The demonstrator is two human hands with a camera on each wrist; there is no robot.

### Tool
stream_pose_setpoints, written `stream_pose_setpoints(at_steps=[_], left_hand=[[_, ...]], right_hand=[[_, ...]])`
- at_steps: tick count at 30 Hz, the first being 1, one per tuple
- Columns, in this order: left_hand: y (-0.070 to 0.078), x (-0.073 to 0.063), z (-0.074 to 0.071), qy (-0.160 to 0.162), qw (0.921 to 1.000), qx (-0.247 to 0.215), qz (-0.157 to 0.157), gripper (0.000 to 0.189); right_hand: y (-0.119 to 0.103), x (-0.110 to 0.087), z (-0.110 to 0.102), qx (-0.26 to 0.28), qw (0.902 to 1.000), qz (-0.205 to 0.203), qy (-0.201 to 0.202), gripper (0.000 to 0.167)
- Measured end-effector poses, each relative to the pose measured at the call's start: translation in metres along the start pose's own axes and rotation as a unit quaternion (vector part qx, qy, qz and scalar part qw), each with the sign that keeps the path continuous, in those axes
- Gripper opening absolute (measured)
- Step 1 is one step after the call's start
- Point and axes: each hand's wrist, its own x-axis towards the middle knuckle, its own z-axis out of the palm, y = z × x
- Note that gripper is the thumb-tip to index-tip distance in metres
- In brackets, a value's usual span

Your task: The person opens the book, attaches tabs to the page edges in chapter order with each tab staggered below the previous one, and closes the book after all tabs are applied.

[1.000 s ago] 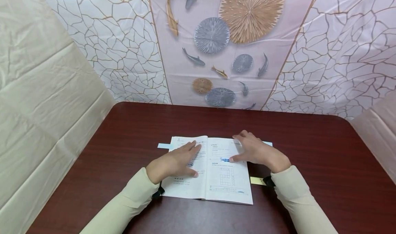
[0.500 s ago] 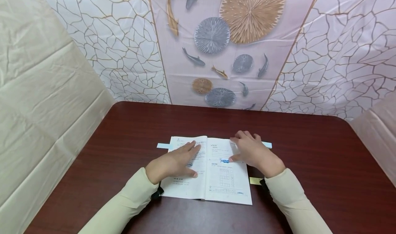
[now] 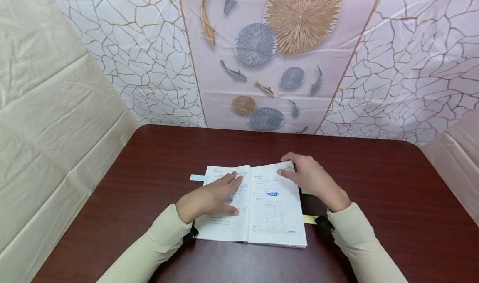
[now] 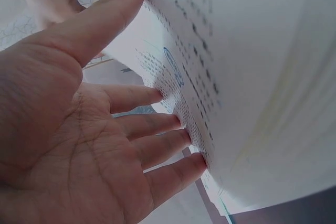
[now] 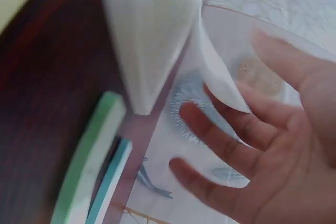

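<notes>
A paperback book (image 3: 258,216) lies spread open on the dark red-brown table (image 3: 381,183), its white pages carrying small print. On the right page (image 3: 288,210) are a blue graphic (image 3: 272,194) and a faint grid (image 3: 274,216). The spine runs almost straight away from the person, the pages' long sides along it, and the right page's far outer corner curls upward.

The left hand (image 3: 211,196), fingers spread, rests its fingertips on the left page (image 3: 233,231). The right hand (image 3: 312,177) is at that raised corner: the paper sits between thumb and fingers, against the fingers, while the thumb stands apart (the right wrist view shows the gap, though blurred).

A pale blue strip (image 3: 198,177) juts out past the left edge, a yellow strip (image 3: 309,219) past the right. Behind the table hangs a fish-patterned cloth (image 3: 258,79).
</notes>
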Motion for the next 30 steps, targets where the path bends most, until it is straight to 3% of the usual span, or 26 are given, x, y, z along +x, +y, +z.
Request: stream_pose_setpoints(at_steps=[4,9,11,14,19,25,30], left_hand=[[0.0,0.001,-0.001,0.0,1.0,-0.002,-0.001,0.096],[-0.002,0.001,-0.002,0.0,0.9998,-0.019,-0.012,0.099],[-0.003,0.001,-0.002,0.001,0.9997,-0.02,-0.014,0.1],[-0.004,0.001,-0.002,0.005,0.9998,-0.015,-0.012,0.1],[-0.007,0.002,-0.003,0.02,0.9998,0.005,-0.004,0.101],[-0.015,0.008,-0.005,0.029,0.9995,-0.012,0.009,0.099],[-0.032,0.012,-0.013,0.045,0.9956,-0.057,0.059,0.067]], right_hand=[[-0.001,-0.002,-0.008,0.123,0.9922,-0.005,0.019,0.046],[-0.006,-0.002,-0.01,0.253,0.9671,-0.027,-0.005,0.05],[-0.009,-0.003,-0.009,0.287,0.9572,-0.034,-0.023,0.046],[-0.014,-0.006,-0.005,0.306,0.9497,-0.033,-0.058,0.044],[-0.025,-0.009,0.006,0.302,0.9448,-0.036,-0.121,0.041],[-0.04,-0.016,0.021,0.18,0.9661,-0.102,-0.155,0.025],[-0.056,-0.021,0.031,0.108,0.9766,-0.124,-0.138,0.027]])
